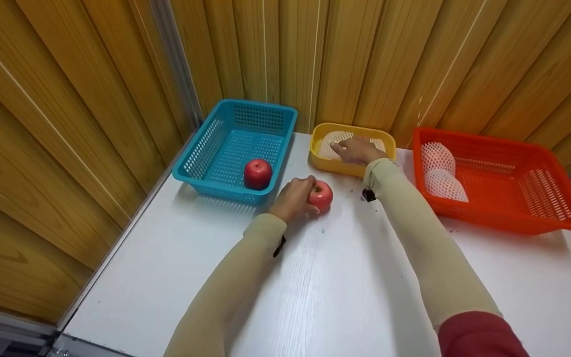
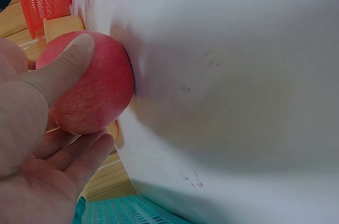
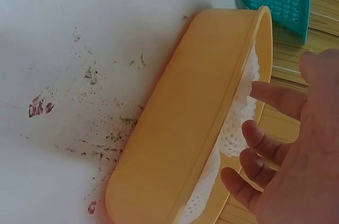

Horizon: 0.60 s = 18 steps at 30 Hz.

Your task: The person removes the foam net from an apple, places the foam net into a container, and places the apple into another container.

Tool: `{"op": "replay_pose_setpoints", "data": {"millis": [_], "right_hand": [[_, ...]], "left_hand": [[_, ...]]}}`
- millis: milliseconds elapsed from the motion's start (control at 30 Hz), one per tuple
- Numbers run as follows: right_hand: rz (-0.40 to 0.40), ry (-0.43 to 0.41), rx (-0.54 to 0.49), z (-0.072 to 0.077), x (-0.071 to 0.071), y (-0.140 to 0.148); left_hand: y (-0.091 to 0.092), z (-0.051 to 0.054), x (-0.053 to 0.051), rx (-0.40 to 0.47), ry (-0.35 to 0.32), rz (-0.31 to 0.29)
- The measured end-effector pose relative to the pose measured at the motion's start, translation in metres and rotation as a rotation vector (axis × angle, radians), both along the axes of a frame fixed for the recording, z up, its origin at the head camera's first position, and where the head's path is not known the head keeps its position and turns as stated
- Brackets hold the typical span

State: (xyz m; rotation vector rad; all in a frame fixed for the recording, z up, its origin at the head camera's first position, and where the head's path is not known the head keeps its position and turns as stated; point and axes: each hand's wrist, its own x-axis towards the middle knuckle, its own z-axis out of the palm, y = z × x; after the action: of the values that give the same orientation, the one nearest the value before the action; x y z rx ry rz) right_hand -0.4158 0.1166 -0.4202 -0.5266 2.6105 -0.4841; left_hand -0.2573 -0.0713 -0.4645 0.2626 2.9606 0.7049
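Note:
My left hand (image 1: 293, 199) grips a red apple (image 1: 321, 196) on the white table. In the left wrist view the thumb lies across the apple (image 2: 98, 86) and the fingers are beneath it. Above the small yellow basket (image 1: 337, 166) is my right hand (image 1: 357, 150), its fingers loosely bent and holding nothing. White foam fruit nets (image 1: 334, 141) lie in that basket; the right wrist view shows the fingertips near the nets (image 3: 235, 131), though whether they touch is hard to tell. A second apple (image 1: 257, 173) sits in the blue basket (image 1: 194, 182).
At the right stands a red basket (image 1: 493, 220) with net-wrapped round fruits (image 1: 439, 158) at its left end. Wood-patterned panels (image 1: 285, 54) rise behind and to the left of the table (image 1: 315, 287). Dark specks mark the tabletop near the yellow basket.

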Motion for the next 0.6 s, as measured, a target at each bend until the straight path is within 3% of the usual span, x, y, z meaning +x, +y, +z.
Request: {"op": "replay_pose_setpoints", "data": {"millis": [267,500,600], "right_hand": [[0.028,-0.09,0.0,-0.002,0.001,0.004],[0.022,-0.2,-0.008,0.006,-0.002,0.009],[0.033,-0.202,-0.001,0.01,-0.004,0.011]], "left_hand": [[0.0,-0.001,-0.001,0.006,-0.003,0.001],[0.001,0.001,0.0,0.017,-0.006,0.003],[0.0,0.001,0.001,0.008,0.004,-0.003]]}}
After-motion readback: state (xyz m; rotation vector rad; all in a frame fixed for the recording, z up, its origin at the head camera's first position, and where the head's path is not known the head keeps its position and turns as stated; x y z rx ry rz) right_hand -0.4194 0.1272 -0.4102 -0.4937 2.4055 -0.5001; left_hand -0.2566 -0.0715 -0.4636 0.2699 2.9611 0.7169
